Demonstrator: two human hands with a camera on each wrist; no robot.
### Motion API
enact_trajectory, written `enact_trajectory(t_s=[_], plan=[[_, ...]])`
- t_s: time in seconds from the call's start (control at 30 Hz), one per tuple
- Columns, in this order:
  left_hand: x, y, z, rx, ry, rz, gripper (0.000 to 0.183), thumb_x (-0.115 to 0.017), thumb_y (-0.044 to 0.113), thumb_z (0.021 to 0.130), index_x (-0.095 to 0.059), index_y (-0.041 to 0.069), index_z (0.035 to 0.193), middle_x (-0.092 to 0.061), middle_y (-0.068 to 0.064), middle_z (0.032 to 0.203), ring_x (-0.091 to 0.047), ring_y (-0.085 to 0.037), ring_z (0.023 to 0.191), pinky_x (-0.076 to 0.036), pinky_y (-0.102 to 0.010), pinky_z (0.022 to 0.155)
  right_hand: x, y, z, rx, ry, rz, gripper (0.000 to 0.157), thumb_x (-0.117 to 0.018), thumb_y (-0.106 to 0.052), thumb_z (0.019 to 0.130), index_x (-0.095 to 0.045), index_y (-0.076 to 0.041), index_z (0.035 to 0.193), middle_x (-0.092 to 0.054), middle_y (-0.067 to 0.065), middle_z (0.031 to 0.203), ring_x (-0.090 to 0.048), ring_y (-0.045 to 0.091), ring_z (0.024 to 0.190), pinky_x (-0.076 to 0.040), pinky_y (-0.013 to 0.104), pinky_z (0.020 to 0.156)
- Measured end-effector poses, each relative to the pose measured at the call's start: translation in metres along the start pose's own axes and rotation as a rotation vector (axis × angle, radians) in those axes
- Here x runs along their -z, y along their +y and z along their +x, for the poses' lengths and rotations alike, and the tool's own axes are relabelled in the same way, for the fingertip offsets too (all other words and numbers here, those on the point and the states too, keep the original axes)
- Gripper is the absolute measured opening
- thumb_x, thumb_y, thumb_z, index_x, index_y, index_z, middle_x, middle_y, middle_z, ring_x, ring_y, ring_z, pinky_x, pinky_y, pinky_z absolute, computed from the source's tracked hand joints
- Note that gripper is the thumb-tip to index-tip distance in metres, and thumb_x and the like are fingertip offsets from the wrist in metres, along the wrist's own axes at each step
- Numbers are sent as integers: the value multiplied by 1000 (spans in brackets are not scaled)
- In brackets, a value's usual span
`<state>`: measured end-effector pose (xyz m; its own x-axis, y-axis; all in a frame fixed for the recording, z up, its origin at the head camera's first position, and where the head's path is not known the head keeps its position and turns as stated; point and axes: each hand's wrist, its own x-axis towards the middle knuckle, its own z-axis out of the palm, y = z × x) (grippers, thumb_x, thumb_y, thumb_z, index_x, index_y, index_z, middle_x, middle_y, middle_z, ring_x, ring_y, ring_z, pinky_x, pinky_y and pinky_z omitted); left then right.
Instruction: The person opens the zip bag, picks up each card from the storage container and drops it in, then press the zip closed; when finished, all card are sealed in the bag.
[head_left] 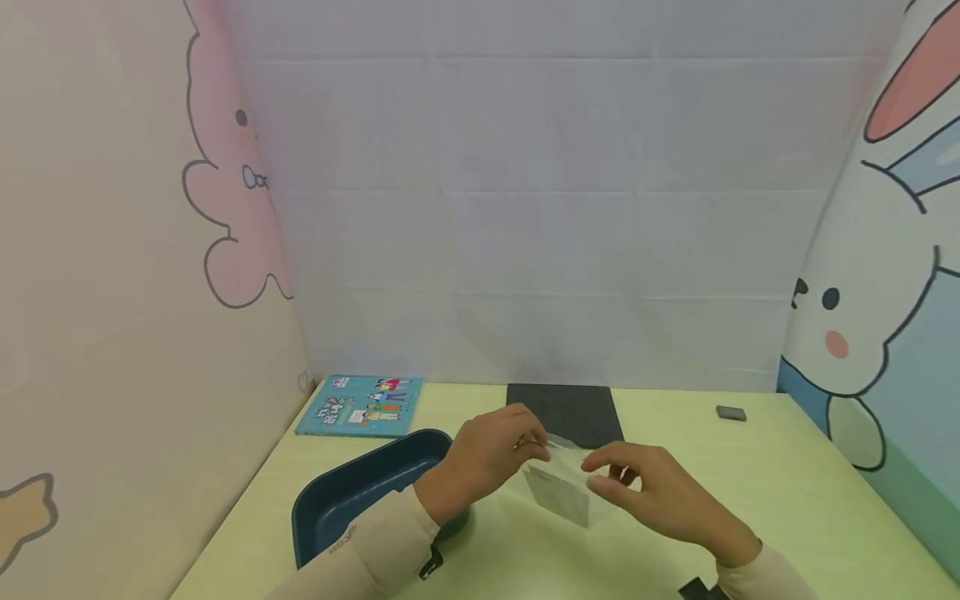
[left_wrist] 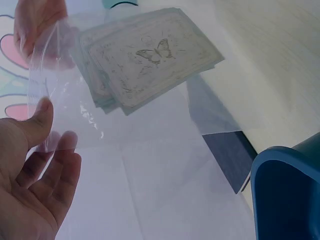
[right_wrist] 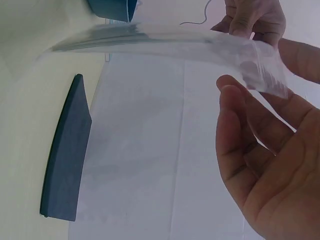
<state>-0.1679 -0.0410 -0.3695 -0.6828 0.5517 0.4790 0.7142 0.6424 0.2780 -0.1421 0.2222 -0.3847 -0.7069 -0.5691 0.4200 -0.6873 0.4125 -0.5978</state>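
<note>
A clear plastic bag (left_wrist: 85,120) hangs above the table between both hands. Inside lie several pale, stacked cards (left_wrist: 150,60), the front one printed with a butterfly; the head view shows them as a whitish rectangle tilted downward. My left hand (head_left: 495,450) pinches the bag's upper edge between thumb and fingers. At the opposite end of that edge is my right hand (head_left: 660,492), its thumb and fingers bent but apart on either side of the film. In the right wrist view the right fingertips (right_wrist: 230,87) are close under the bag's rim.
A dark blue tray (head_left: 300,521) stands at left, partly behind the left forearm. Farther back lie a blue illustrated book (head_left: 337,417) and a black flat board (head_left: 566,408). A small grey block (head_left: 731,412) sits at the back right. White and cartoon-printed walls enclose the table.
</note>
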Motion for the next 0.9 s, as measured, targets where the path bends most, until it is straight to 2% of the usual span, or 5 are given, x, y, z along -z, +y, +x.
enact_trajectory(t_s=[0.13, 0.27, 0.47, 0.73, 0.9], plan=[[8, -3, -4, 79, 31, -135, 9, -75, 25, 90, -68, 20, 94, -60, 12, 95, -63, 0, 83, -50, -21, 70, -3, 2, 2, 45, 96, -43, 14, -73, -14, 93, -72, -18, 107, -69, -6, 102, -63, 3, 78, -55, 28, 66], [10, -6, -8, 67, 48, -177, 4, -71, 18, 93, -70, 18, 97, -64, 10, 95, -63, -2, 85, -51, -22, 72, -6, 3, 5, 86, 269, -122, 22, -79, -4, 85, -74, -18, 101, -67, -12, 91, -61, 2, 72, -54, 27, 62], [6, -9, -12, 100, 76, -210, 8, -69, 18, 95, -67, 19, 103, -67, 11, 95, -64, -4, 84, -51, -24, 70, -8, 2, 5, 26, 438, -164, 39, -82, 0, 79, -72, -10, 115, -67, -14, 84, -61, 2, 70, -54, 25, 61], [2, -2, -10, 128, 101, -250, 7, -69, 10, 96, -64, 13, 100, -69, 4, 87, -63, -5, 73, -50, -23, 64, -9, 2, 4, -55, 373, -147, 30, -80, -10, 86, -73, -12, 116, -71, -10, 94, -64, 4, 76, -54, 30, 66], [-2, 4, -10, 102, 99, -158, 14, -71, 5, 93, -60, 15, 93, -67, 4, 80, -56, 0, 64, -45, -21, 57, -13, -6, 14, -55, 268, -285, 34, -79, -27, 88, -72, -18, 120, -70, -8, 110, -67, 11, 93, -55, 39, 77]])
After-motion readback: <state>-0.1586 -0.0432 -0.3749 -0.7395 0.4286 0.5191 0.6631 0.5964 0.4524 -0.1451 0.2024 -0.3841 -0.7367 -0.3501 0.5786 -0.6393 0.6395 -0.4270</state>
